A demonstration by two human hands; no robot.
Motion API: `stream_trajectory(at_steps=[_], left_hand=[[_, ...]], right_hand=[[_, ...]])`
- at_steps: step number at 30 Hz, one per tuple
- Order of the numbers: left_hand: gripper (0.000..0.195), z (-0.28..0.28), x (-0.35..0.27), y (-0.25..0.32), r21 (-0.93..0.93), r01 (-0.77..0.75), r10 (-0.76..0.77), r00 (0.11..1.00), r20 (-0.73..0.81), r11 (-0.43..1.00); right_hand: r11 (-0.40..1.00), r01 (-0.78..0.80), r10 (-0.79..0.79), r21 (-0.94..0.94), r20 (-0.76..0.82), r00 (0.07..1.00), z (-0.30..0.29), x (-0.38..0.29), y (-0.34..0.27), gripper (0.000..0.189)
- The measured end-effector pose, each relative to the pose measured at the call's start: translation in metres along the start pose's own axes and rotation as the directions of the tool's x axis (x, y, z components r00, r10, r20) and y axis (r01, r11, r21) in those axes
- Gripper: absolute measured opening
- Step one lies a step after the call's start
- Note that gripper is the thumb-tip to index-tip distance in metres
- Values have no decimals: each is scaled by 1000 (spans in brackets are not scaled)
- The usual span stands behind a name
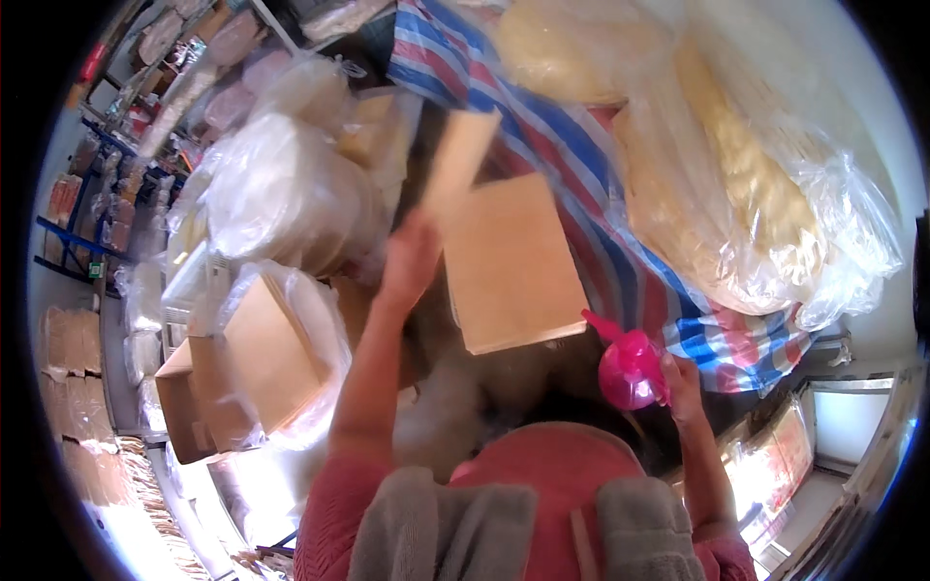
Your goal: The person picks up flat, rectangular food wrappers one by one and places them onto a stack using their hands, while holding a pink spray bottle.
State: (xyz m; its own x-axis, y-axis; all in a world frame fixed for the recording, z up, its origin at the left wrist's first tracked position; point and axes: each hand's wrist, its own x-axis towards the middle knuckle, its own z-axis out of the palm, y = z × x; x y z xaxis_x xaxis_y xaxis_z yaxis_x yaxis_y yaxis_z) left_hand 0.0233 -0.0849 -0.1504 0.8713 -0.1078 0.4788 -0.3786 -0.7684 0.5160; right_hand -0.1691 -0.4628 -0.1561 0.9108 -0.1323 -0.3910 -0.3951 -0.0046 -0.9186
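Observation:
My left hand (413,254) holds a tan sheet (461,163), blurred and tilted up, at the upper left of a flat stack of tan rectangular sheets (514,269). Whether the sheets are paper or card I cannot tell. In my right hand (679,381) is a bright pink plastic spray bottle (628,370), its nozzle pointing left towards the lower right corner of the stack. What the stack rests on is mostly hidden.
Left of me, a cardboard box (196,407) and tan sheets in clear plastic (269,356) stand below large plastic-wrapped bundles (269,189). Striped tarpaulin (574,189) runs along the right, under big clear bags with yellowish contents (755,189). Racks line the far left.

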Motion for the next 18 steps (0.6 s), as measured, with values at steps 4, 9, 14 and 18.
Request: stream_trajectory(at_steps=[4, 9, 14, 18], left_hand=[[11, -101, -5, -6, -90, 133, -142, 984, -104, 987], [15, -168, -35, 24, -528, 212, -333, 932, -144, 822], [17, -220, -66, 23, -621, 226, -438, 874, -211, 751], [14, -244, -81, 9, -606, 183, -458, 823, -337, 774]], right_hand=[[975, 213, -220, 60, 138, 966, 27, -12, -63, 43], [781, 411, -450, 471, -34, 893, 61, -9, -105, 44], [869, 217, -275, 445, 69, 959, 104, -8, -105, 37], [962, 274, -257, -18, 290, 922, 143, -18, -106, 32]])
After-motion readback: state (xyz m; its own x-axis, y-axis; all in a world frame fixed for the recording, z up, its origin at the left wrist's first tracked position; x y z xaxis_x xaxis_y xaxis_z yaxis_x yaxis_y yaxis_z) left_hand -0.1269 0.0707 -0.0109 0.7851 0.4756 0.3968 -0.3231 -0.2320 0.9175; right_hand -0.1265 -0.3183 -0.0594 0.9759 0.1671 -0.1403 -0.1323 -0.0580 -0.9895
